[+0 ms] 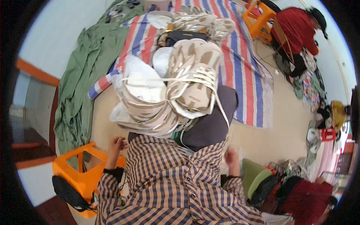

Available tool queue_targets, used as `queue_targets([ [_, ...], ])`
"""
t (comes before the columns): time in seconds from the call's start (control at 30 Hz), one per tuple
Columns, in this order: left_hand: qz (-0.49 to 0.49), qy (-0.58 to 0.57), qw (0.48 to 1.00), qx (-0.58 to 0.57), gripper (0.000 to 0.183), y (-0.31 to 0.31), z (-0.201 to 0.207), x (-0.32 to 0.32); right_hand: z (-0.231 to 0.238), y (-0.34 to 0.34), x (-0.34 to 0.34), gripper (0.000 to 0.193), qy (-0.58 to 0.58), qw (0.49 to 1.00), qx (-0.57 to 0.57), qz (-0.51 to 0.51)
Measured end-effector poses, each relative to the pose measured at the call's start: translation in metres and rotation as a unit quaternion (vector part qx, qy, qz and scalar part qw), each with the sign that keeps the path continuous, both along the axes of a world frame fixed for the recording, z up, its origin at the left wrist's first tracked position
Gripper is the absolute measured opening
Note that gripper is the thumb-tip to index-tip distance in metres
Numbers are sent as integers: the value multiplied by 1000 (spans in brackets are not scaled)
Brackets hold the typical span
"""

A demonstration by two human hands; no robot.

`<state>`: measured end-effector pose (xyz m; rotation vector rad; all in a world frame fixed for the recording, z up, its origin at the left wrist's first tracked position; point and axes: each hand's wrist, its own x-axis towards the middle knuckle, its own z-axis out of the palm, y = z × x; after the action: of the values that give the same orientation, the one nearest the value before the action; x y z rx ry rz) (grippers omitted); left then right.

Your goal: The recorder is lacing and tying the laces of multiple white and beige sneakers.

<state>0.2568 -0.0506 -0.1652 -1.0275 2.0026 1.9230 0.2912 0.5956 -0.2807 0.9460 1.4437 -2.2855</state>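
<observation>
A bundle of beige, white and brown sneakers rests on my lap. At its right, one laced sneaker (193, 90) has a loose white lace (222, 107) trailing down over my dark trouser leg. Several more sneakers (144, 116) are stacked at the left, with pale insides showing; another strand of lace stretches across them. Beside my left hip, my left hand (119, 144) hangs apart from the shoes, its fingers loosely bent and spread with nothing visible in them. My right hand (232, 157) is low by my right side, smeared by motion, so its fingers are unclear.
Ahead, more sneakers (191, 22) and a black box-like item (185, 36) lie on a striped sheet (245, 82). Green cloth (90, 67) runs along the left. An orange stool (80, 165) stands at my left. People in dark red sit at far right (296, 30) and near right (305, 202).
</observation>
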Motion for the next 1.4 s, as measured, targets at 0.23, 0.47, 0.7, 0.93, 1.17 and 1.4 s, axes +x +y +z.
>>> queue_targets([
  [0.23,-64,75,995,-7,28,45,166,-49,218,-98,-180,10,226,968,-94,-60],
  [0.47,-342,125,927,92,21,159,225,-98,289,-211,-224,6,326,942,73,42],
  [0.7,-375,137,916,42,17,203,230,-117,295,-234,-256,8,382,901,202,40],
  [0.93,-440,150,884,49,15,232,220,-131,290,-233,-267,8,390,889,238,23],
  [1.17,-373,249,894,-23,23,244,222,-160,289,-237,-265,8,378,900,215,19],
  [1.4,-303,312,893,-113,38,261,220,-186,300,-242,-257,9,373,865,333,50],
])
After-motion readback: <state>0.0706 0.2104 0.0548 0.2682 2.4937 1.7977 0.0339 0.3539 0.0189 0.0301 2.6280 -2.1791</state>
